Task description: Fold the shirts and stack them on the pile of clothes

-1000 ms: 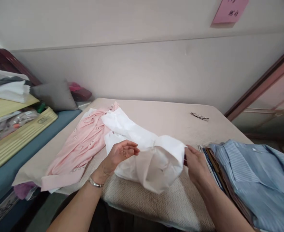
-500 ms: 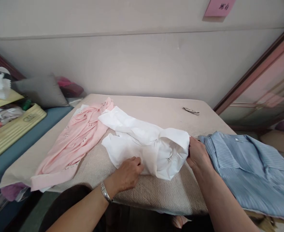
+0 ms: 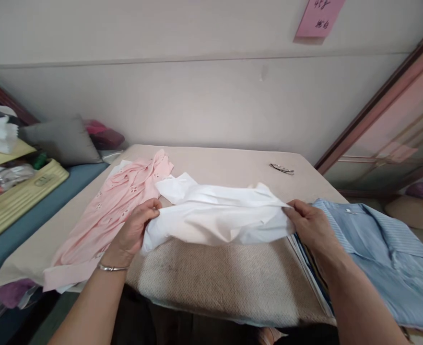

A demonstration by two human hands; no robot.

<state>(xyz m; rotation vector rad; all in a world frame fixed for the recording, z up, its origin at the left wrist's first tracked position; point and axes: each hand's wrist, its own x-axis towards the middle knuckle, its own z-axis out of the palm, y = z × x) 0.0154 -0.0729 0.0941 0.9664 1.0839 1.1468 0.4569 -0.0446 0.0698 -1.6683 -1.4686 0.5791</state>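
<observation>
The white cloth (image 3: pixel 215 218) stretches between both hands over the middle of the worktop (image 3: pixel 211 275), nearer the front edge; the fingers of the left hand (image 3: pixel 143 223) are pinched closed on its left end, those of the right hand (image 3: pixel 310 225) on its right end; the pink garment (image 3: pixel 121 211) lies along the left edge, the blue shirt (image 3: pixel 380 254) at the right edge; the glasses (image 3: pixel 282 169) rest near the far right corner.
</observation>
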